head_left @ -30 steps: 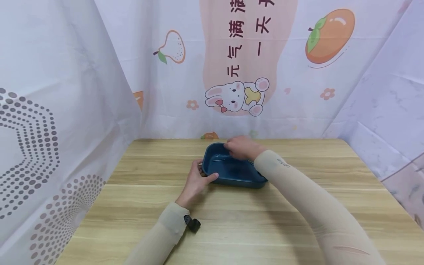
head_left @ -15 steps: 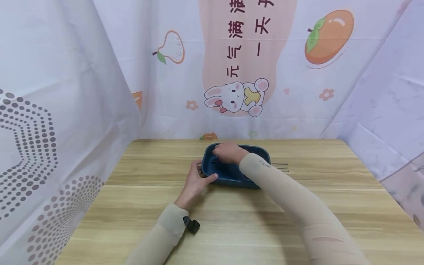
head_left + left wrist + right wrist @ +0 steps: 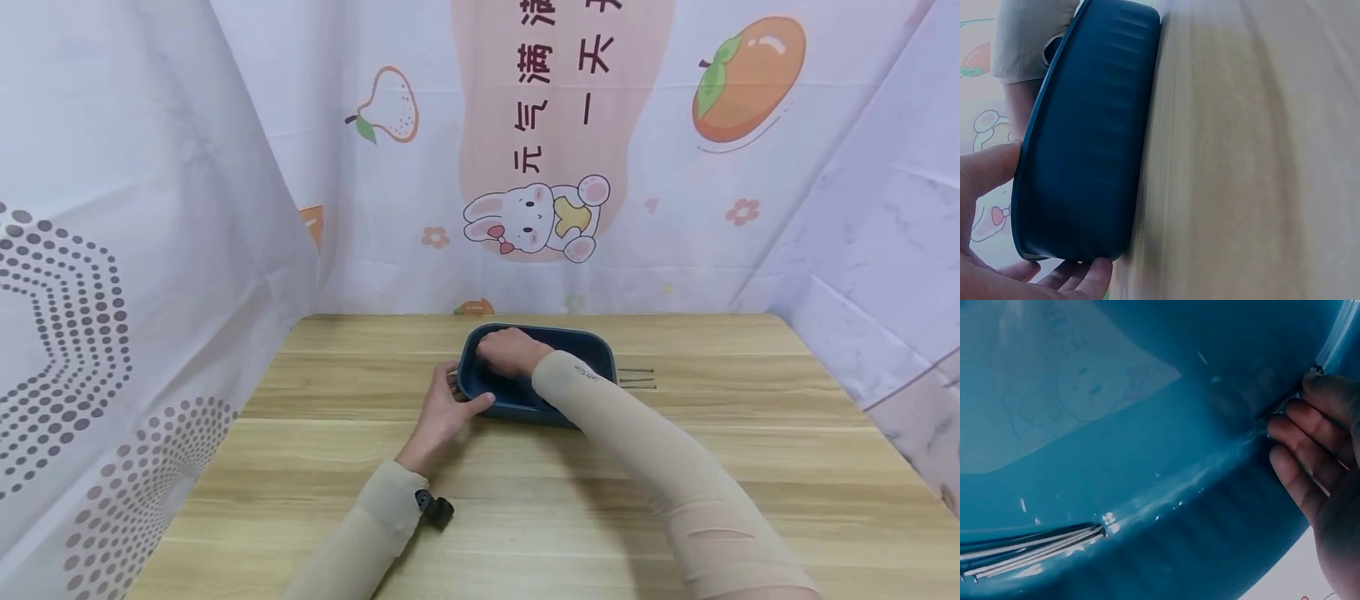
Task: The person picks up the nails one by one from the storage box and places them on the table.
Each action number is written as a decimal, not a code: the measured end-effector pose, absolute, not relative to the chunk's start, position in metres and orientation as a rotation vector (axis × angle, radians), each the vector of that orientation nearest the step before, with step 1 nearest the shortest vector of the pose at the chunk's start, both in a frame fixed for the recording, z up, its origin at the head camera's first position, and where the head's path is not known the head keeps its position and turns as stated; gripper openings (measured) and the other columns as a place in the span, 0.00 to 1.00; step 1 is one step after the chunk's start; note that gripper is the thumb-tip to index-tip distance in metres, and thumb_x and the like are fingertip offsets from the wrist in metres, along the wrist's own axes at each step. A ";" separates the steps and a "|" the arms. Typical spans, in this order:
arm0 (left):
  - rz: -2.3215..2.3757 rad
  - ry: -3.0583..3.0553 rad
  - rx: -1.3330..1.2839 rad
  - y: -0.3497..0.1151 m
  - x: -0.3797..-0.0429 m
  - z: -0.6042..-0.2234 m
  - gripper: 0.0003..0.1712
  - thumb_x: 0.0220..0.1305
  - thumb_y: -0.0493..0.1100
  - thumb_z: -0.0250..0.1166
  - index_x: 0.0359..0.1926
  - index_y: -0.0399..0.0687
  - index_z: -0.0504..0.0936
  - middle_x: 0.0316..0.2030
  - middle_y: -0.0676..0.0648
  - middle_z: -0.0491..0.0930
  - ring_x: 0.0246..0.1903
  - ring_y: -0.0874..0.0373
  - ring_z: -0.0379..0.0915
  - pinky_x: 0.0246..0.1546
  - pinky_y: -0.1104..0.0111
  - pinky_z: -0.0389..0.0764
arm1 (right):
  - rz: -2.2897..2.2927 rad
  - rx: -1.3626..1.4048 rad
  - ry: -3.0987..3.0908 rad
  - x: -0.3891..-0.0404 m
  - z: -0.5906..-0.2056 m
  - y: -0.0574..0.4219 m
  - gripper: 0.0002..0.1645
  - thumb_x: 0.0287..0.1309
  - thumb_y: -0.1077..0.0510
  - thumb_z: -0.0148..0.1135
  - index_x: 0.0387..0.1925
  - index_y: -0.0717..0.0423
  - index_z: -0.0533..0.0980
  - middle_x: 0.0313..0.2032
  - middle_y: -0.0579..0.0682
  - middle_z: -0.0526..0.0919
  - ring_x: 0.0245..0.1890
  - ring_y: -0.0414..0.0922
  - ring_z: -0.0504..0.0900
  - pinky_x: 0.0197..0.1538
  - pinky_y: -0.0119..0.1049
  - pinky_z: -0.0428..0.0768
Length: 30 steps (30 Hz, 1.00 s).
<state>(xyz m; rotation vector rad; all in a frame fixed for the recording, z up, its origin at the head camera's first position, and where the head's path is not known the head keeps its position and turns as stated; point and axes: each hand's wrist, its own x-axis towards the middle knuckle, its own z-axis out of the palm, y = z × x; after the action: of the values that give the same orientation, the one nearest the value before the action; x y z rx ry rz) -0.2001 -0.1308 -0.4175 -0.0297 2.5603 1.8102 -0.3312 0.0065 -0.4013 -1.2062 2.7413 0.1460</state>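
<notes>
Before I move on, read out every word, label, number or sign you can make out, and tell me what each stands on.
"元气满", turned sideways on the back cloth; a fourth character, cut by the picture's top edge, looks like another "满".
"一天", sideways beside it; the next character is cut off.
Right sleeve: small dark lettering, too blurred to read.
Blue tray: faint reflected marks, unreadable.
No numbers found.

- Deep blue, inside and out, for the box [image 3: 525, 413]
- Silvery grey with bright glints on the nails [image 3: 1041, 551]
- Light tan with browner grain bands across the desk [image 3: 517, 517]
- Beige on the sleeves [image 3: 645, 442], dark lettering [image 3: 587, 372] on one
- White on the back cloth [image 3: 660, 275], with pink patch [image 3: 562, 133], dark red characters [image 3: 535, 62], orange fruit [image 3: 752, 79] and white rabbit [image 3: 534, 218]
- White with grey dots [image 3: 89, 310] on the left cloth [image 3: 172, 208]
</notes>
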 end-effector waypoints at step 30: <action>1.781 2.548 -0.071 -0.130 -0.200 -0.415 0.43 0.56 0.45 0.72 0.67 0.45 0.57 0.60 0.38 0.68 0.58 0.47 0.69 0.57 0.56 0.72 | 0.098 -1.155 2.726 -0.332 -0.402 0.012 0.13 0.66 0.55 0.57 0.50 0.51 0.72 0.33 0.46 0.76 0.32 0.43 0.76 0.50 0.40 0.79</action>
<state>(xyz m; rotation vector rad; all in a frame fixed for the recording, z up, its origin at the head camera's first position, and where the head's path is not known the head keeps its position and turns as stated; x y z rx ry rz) -0.1998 -0.1305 -0.4154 -0.0710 2.5476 1.7811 -0.3321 0.0120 -0.4022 -1.1550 2.7262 0.0982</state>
